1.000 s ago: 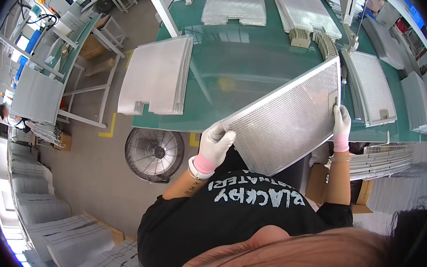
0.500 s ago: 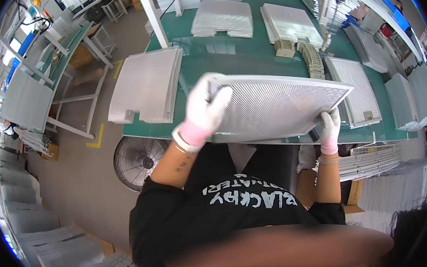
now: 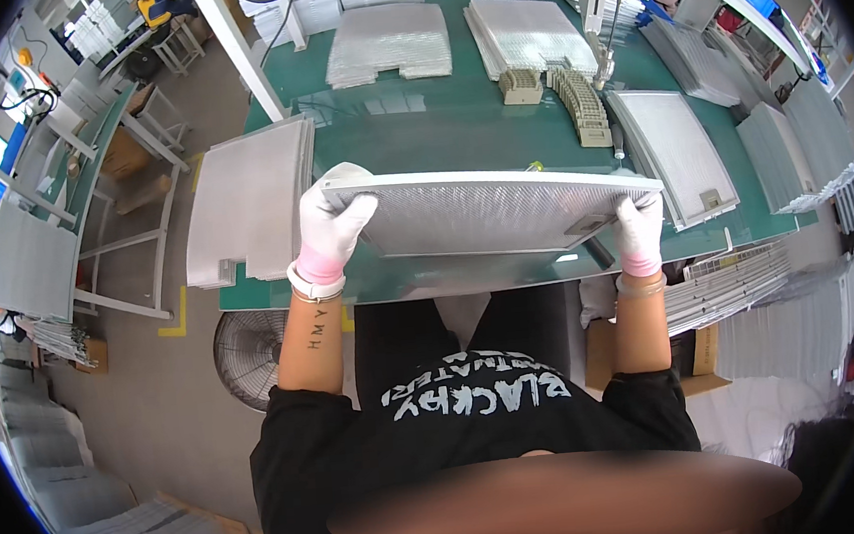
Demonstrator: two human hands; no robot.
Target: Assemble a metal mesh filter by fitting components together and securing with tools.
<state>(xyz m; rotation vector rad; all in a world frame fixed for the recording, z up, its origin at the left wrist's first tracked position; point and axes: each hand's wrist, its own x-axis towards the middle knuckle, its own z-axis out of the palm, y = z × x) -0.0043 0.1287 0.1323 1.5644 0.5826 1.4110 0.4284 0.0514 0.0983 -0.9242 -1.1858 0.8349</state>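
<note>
Between both hands a framed metal mesh filter panel (image 3: 488,212) is held tilted over the near edge of the green table. My left hand (image 3: 335,214), in a white glove with a pink cuff, grips its left end with the thumb across the near face. My right hand (image 3: 638,230), gloved alike, clasps the right end. Beside the right hand a small rectangular plate shows on the panel's lower right corner. A dark rod-shaped handle (image 3: 599,252) juts out below that corner; what it belongs to is hidden.
Stacked panels (image 3: 246,196) lie at the table's left edge, with more piles (image 3: 387,44) at the back. Rows of beige small parts (image 3: 580,109) and a hanging electric screwdriver (image 3: 617,1) are behind the panel. Another framed panel (image 3: 674,152) rests at right. A floor fan (image 3: 248,356) stands lower left.
The panel has been turned more level and steeper, its near face now toward me. My left hand has moved down and to the left in step with it; the whole view has shifted.
</note>
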